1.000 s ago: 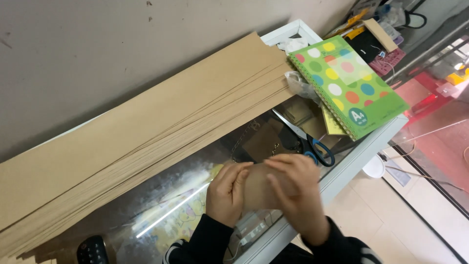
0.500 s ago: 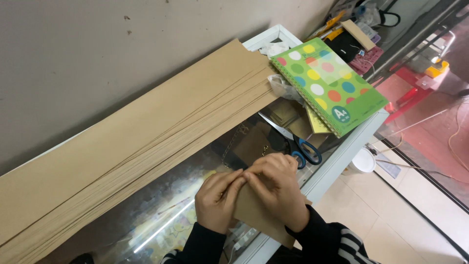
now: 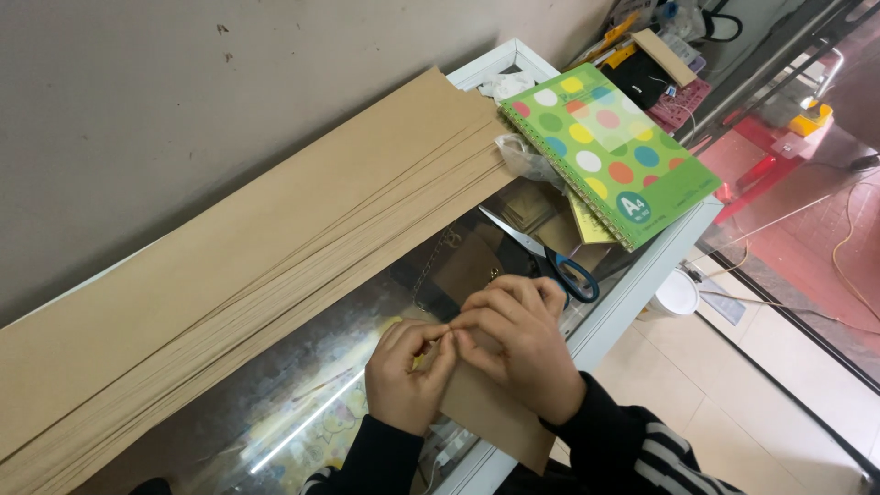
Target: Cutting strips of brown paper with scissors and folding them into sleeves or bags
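Head view: both the left hand (image 3: 408, 371) and right hand (image 3: 513, 344) pinch a brown paper piece (image 3: 490, 412) at the glass counter's (image 3: 302, 403) front edge. It looks light, thin and creasable; best held by its edges.

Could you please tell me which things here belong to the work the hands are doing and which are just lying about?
In hand:
left hand
right hand
brown paper piece
stack of brown paper strips

Lying about:
scissors
spotted green spiral notebook
white bucket
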